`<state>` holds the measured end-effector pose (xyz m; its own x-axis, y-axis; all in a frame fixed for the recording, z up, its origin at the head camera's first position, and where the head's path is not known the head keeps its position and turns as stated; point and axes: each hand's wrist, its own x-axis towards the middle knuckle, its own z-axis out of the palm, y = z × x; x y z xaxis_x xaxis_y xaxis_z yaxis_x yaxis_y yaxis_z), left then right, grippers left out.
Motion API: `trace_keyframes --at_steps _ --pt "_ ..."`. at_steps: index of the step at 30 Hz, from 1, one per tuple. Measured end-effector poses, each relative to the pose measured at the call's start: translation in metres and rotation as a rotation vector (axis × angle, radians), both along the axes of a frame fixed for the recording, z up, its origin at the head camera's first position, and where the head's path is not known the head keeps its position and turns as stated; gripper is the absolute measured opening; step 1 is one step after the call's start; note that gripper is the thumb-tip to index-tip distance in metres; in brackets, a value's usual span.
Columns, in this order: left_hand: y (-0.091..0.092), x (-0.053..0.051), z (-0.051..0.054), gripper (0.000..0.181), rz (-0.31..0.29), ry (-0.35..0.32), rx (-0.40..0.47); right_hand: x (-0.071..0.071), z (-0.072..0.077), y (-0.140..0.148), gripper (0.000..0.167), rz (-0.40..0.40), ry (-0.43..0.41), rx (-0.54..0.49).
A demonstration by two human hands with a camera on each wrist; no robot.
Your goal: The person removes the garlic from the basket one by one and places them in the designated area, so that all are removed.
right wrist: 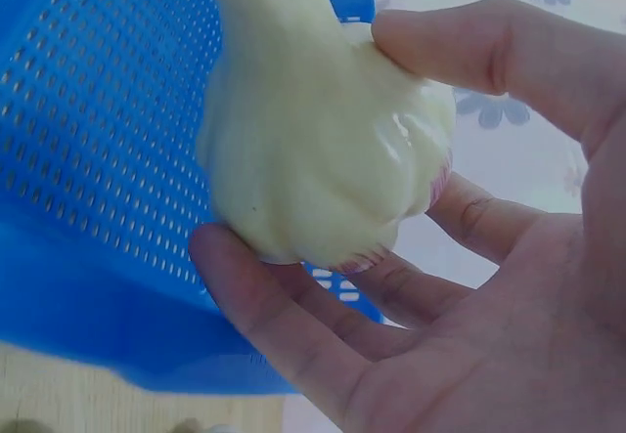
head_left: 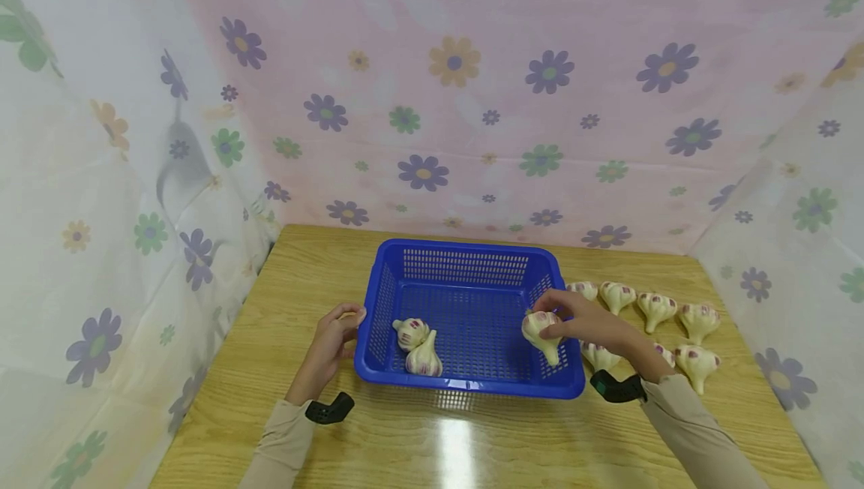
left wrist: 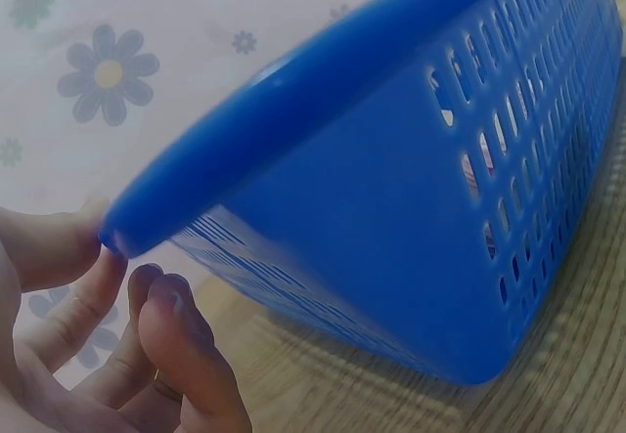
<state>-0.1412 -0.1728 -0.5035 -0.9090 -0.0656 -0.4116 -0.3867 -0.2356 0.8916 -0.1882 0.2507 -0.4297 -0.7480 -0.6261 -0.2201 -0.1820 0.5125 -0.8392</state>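
Note:
A blue plastic basket point(head_left: 469, 385) with slotted sides stands on the table. My left hand point(head_left: 327, 350) pinches its left rim between thumb and index finger, the other fingers curled below it in the left wrist view. Over the basket's right end, my right hand point(head_left: 589, 322) holds a garlic bulb point(right wrist: 313, 150) between thumb and fingers. That bulb is cream with purple patches, its stem pointing down toward the front in the head view. Two more garlic bulbs, one behind point(head_left: 410, 333) and one in front point(head_left: 424, 360), lie together in the basket's left front part.
Right of the basket, several garlic bulbs point(head_left: 657, 310) lie in two rows on the wooden table point(head_left: 304, 271). My right forearm partly covers the front row point(head_left: 698, 363). Flowered cloth point(head_left: 472, 121) hangs behind and at both sides.

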Motion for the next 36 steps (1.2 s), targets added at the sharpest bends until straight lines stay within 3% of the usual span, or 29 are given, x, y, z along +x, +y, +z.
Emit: trace_keyframes --at_steps 4,8,13,17,31,36 --pt "0.0 0.002 0.005 0.016 -0.011 0.001 0.001 0.0 -0.001 0.005 0.032 -0.021 -0.068 -0.016" --pt "-0.001 -0.001 -0.01 0.018 0.012 -0.006 0.005 0.001 0.001 0.009 0.031 -0.035 -0.087 -0.029" --pt "-0.001 -0.002 -0.015 0.016 0.017 0.009 0.003 0.0 0.003 0.015 0.031 -0.043 -0.058 -0.035" --pt "-0.002 -0.001 -0.015 0.014 0.027 0.013 0.006 -0.001 0.005 0.023 0.028 -0.045 -0.017 -0.034" --pt "-0.001 -0.002 -0.012 0.016 0.021 0.017 0.0 0.008 0.023 0.07 0.038 -0.188 0.004 0.031" --pt "0.0 -0.002 -0.01 0.02 0.023 0.016 -0.011 0.012 0.03 0.086 0.039 -0.19 -0.001 0.015"
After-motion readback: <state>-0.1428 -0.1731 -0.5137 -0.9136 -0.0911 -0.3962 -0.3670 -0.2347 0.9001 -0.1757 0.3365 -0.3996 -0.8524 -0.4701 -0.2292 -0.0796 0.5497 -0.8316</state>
